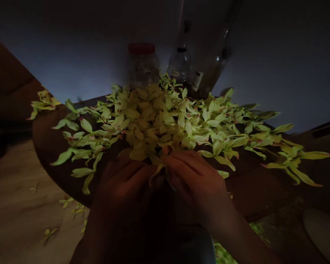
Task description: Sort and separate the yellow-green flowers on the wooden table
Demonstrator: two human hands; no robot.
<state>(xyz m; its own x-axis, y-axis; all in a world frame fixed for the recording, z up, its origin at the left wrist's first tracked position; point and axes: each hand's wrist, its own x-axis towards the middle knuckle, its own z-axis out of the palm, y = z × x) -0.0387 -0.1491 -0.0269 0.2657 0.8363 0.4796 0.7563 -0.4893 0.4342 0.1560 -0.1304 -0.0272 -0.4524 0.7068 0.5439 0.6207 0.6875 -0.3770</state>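
A broad heap of yellow-green flowers (178, 113), some with pinkish tips, covers much of a dark round table (253, 187). At the near edge of the heap, my left hand (126, 179) and my right hand (194, 176) are close together. Between their fingertips is a pale yellow flower (160, 169). My right hand's fingers are bent and pinched on it; the curled fingers of my left hand touch its other side. The light is dim, and my left fingertips are partly hidden.
Behind the heap stand a clear jar with a red lid (142, 49), a round glass bottle (180, 64) and a tilted bottle with a label (209, 73), near the wall. Fallen flowers (77, 209) lie on the wooden floor at left. More green flowers (222, 253) show below the table.
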